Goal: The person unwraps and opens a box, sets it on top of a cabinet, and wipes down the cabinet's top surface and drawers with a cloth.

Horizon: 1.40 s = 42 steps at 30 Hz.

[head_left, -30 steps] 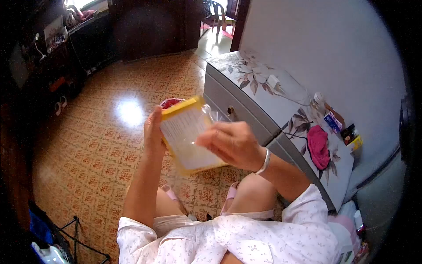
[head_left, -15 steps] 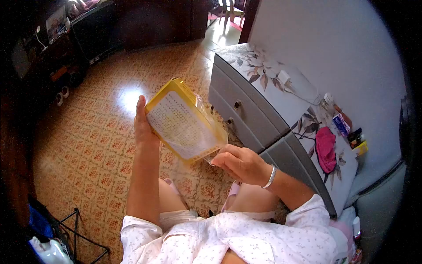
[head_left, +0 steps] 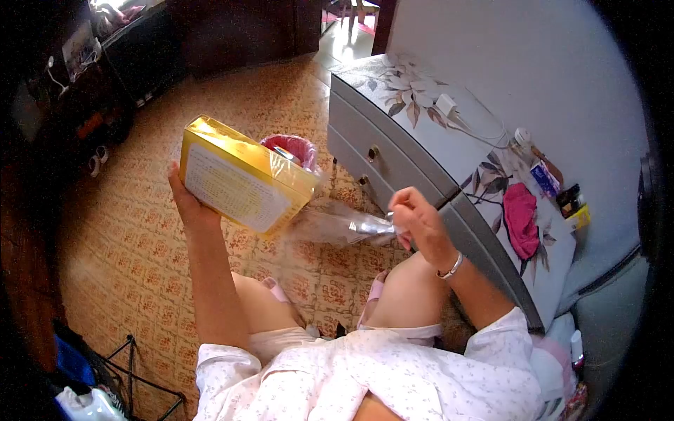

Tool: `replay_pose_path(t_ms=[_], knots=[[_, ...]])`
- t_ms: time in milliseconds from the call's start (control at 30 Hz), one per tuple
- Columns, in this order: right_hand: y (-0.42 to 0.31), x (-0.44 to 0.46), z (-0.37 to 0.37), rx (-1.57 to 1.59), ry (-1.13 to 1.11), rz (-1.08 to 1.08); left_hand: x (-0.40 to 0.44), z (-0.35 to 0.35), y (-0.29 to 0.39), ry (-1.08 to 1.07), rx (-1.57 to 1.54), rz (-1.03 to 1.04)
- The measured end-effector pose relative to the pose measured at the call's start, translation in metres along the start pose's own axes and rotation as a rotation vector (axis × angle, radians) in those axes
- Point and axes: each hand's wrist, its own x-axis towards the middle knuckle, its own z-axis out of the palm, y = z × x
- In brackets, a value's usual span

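My left hand (head_left: 189, 203) grips a yellow box (head_left: 242, 179) by its lower left side, holding it tilted above the floor. The box has a white printed panel facing me. Clear plastic film (head_left: 337, 223) stretches from the right end of the box to my right hand (head_left: 421, 224), whose closed fingers pinch it. A bracelet is on my right wrist.
Behind the box, a red-lined bin (head_left: 298, 149) stands on the patterned floor (head_left: 140, 245). A grey drawer cabinet (head_left: 393, 151) at the right bears a pink cloth (head_left: 520, 221), a white charger (head_left: 446, 105) and small boxes. A black folding frame (head_left: 131, 372) is at lower left.
The box has moved left and tilted, with its yellow edge now showing. My right hand has moved right and up, drawing the plastic film out from the box. The bin has come back into view.
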Motion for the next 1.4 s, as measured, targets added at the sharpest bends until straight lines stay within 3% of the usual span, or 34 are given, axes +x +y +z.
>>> replay_pose_path(t_ms=[67, 100, 133, 200, 333, 367, 433, 500, 633, 767, 867, 1000, 1067, 1167, 1333, 1400], knots=[[-0.028, -0.005, 0.018, -0.629, -0.23, -0.156, 0.011, -0.014, -0.007, -0.075, -0.038, 0.047], [-0.012, 0.0, 0.024, -0.511, -0.35, -0.353, 0.008, -0.011, -0.006, -0.077, -0.037, 0.045], [-0.008, -0.002, 0.019, -0.51, -0.346, -0.352, 0.004, -0.007, -0.005, -0.044, -0.003, 0.043], [-0.01, 0.002, 0.012, -0.288, -0.201, -0.045, 0.006, -0.007, -0.005, -0.011, 0.034, 0.042], [-0.004, 0.018, -0.032, 0.003, 0.019, 0.011, 0.011, -0.018, 0.001, 0.053, -0.06, 0.143], [0.013, 0.03, -0.057, 0.297, -0.044, -0.106, 0.009, -0.018, 0.004, 0.049, -0.062, 0.187], [0.006, 0.038, -0.054, 0.587, -0.112, -0.222, 0.011, -0.024, 0.011, 0.035, -0.084, 0.18], [-0.004, 0.043, -0.036, 0.498, 0.431, -0.239, 0.016, -0.028, 0.01, 0.023, -0.105, 0.175], [-0.013, 0.053, -0.015, 0.614, 0.205, -0.153, 0.013, -0.022, -0.003, 0.087, -0.171, 0.11], [-0.007, 0.083, -0.015, 0.646, 0.265, -0.124, 0.01, -0.029, -0.006, 0.024, -0.132, 0.214], [0.001, 0.121, -0.01, 0.593, 0.359, -0.084, 0.004, -0.022, -0.001, 0.043, -0.096, 0.171], [0.036, 0.18, 0.013, 0.602, 0.277, -0.075, 0.006, -0.029, 0.005, 0.077, -0.147, 0.17], [0.025, 0.203, 0.041, 0.584, 0.324, -0.072, 0.009, -0.037, 0.011, -0.064, -0.194, 0.159], [0.022, 0.257, 0.072, 0.613, 0.345, -0.125, 0.025, -0.066, 0.013, 0.034, -0.132, 0.216], [-0.004, 0.302, 0.134, 0.721, 0.326, -0.143, 0.003, -0.04, 0.032, 0.133, -0.173, 0.179], [0.007, 0.332, 0.149, 0.73, 0.269, -0.251, 0.005, -0.045, 0.036, 0.194, -0.178, 0.183]])
